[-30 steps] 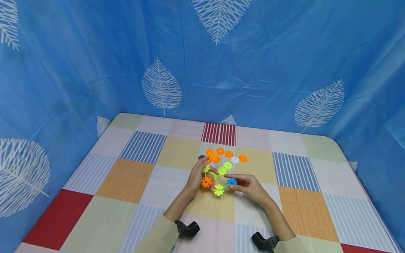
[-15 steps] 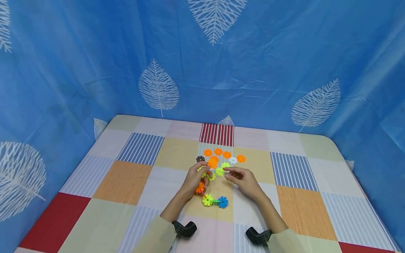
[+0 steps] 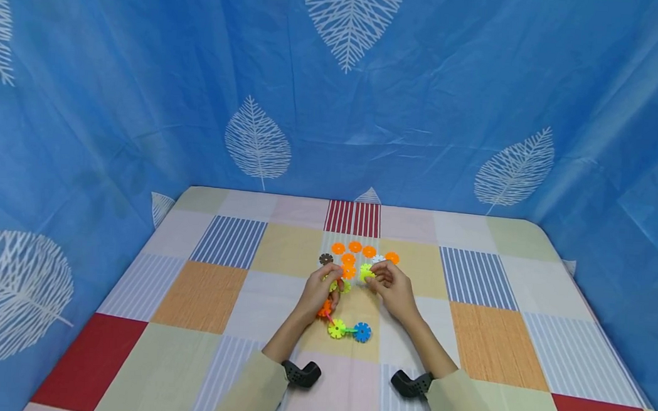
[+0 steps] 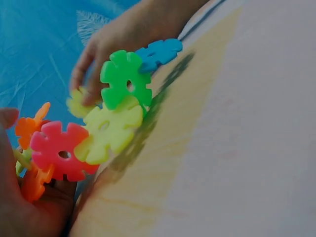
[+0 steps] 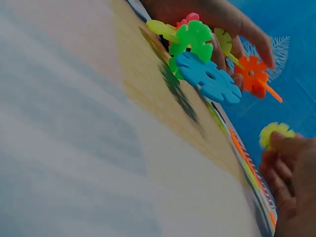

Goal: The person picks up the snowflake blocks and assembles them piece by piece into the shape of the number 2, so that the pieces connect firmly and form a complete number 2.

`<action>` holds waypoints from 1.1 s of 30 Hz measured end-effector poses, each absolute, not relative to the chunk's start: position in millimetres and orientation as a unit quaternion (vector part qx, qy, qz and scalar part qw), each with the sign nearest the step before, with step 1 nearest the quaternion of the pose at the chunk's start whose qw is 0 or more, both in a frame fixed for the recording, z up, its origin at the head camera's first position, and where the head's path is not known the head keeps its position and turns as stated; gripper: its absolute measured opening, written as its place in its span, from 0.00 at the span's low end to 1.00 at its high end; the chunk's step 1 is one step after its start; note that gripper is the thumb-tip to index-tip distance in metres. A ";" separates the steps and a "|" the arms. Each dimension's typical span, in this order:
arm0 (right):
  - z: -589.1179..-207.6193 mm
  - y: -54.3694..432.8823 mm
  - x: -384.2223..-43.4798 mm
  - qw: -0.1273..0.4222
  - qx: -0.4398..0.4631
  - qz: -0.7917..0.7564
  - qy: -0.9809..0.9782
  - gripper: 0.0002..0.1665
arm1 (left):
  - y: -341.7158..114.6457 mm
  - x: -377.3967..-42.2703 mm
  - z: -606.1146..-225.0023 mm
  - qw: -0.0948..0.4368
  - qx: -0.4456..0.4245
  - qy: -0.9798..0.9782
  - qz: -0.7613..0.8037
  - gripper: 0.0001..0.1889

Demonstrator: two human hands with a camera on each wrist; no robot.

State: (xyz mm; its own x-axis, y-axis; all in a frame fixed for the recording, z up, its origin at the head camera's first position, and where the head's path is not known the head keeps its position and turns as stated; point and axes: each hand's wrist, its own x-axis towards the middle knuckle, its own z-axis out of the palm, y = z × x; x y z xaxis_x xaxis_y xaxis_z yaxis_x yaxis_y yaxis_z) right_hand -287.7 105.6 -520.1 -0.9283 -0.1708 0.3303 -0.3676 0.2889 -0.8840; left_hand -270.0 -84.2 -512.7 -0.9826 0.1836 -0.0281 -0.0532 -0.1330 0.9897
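Observation:
My left hand grips one end of a chain of slotted flower-shaped plastic discs. In the left wrist view the chain runs from orange discs at the fingers through a pink disc, a yellow disc and a green disc to a blue disc at its free end. That end hangs close over the cloth, towards the person. Farther back, my right hand pinches a single yellow-green disc between thumb and fingers, apart from the chain.
Several loose orange discs lie beyond the hands, with a brown disc at their left and a white disc partly behind the right hand. A patchwork cloth covers the table; a blue curtain surrounds its far sides.
My right hand has let go of the blue disc, moved back and taken hold of a yellow-green disc. The chain's blue end has dropped towards the person; the left hand still holds the chain.

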 end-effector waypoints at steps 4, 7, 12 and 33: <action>-506.1 101.2 -275.8 0.077 0.175 0.647 -0.738 0.11 | -83.6 -266.4 -505.4 0.086 0.055 0.664 0.741 0.12; -493.7 97.1 -267.9 0.069 0.185 0.649 -0.735 0.09 | -84.9 -260.4 -492.4 0.098 0.065 0.664 0.739 0.13; -491.3 96.3 -264.6 0.072 0.207 0.639 -0.737 0.05 | -87.7 -256.7 -483.6 0.125 0.080 0.668 0.729 0.14; -522.5 91.7 -281.6 0.099 0.231 0.531 -0.809 0.15 | -93.6 -273.3 -507.6 0.132 0.080 0.639 0.753 0.14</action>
State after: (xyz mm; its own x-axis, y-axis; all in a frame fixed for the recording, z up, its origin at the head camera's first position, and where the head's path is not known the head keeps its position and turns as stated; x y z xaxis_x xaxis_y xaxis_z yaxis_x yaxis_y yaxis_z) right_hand -281.6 91.7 -522.5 -0.8738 -0.2683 0.4056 -0.4788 0.3285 -0.8142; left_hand -273.3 -93.6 -507.6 -0.9524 0.3012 -0.0473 -0.0958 -0.1483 0.9843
